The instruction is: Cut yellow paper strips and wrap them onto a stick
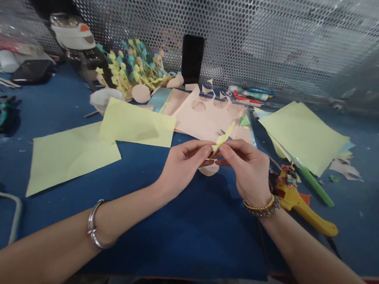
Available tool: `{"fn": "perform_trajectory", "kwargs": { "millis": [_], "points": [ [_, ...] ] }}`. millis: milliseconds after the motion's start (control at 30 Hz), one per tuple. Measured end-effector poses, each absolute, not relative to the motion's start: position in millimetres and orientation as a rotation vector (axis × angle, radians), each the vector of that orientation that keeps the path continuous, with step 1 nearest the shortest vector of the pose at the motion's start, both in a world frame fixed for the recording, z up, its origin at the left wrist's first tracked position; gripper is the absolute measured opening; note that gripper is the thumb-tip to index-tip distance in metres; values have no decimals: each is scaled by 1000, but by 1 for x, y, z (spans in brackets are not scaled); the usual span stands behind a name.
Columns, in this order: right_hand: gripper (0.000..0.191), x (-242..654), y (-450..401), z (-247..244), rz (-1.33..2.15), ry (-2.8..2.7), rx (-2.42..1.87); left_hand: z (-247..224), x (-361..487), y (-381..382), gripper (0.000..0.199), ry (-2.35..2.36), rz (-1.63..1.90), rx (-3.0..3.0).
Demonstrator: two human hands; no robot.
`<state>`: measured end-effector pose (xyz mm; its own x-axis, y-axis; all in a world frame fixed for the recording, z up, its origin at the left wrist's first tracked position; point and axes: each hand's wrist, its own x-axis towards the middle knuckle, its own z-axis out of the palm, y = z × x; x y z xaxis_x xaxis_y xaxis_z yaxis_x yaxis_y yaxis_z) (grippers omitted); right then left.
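Observation:
A small folded yellow paper piece [222, 139] is pinched between both hands above the middle of the table. My left hand [187, 162] is closed on its lower left end, thumb and forefinger pressed together. From the other side, my right hand [249, 168] grips the same piece, fingers closed. Just below the fingertips is a round pale pink paper [209, 168], partly hidden by the hands. Behind them lie pink paper sheets [192, 115] with round holes cut out. Two yellow sheets [137, 125] [73, 154] overlap to the left.
A yellow glue gun [304, 210] and a green cutter [314, 182] lie right, near stacked yellow sheets [305, 131]. Behind are a phone [192, 58], paper stars on stems [132, 70], a white cup [104, 99] and pens [252, 94]. Pliers [7, 114] lie left.

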<state>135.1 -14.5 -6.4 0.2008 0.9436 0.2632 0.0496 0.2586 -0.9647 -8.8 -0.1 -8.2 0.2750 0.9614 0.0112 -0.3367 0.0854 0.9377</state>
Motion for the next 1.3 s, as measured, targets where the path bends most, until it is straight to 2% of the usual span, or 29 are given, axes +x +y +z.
{"fn": "perform_trajectory", "kwargs": {
  "millis": [667,833,967,1100,1300],
  "points": [
    [10,137,-15,-6,805,-1254,-1148,-7,-8,-1,20,766,1107,1066],
    [13,138,-12,-7,841,-1117,-1156,-3,-12,-1,29,873,1253,1248],
    [15,139,-11,-8,848,-1055,-1181,0,-14,-3,21,1007,1367,1444],
    [14,139,-11,-7,859,-1055,-1187,-1,-13,-4,18,1033,1326,1499],
    [13,137,-12,-6,908,-1021,-1157,-2,-13,-5,28,1017,1213,1463]
  ]
}}
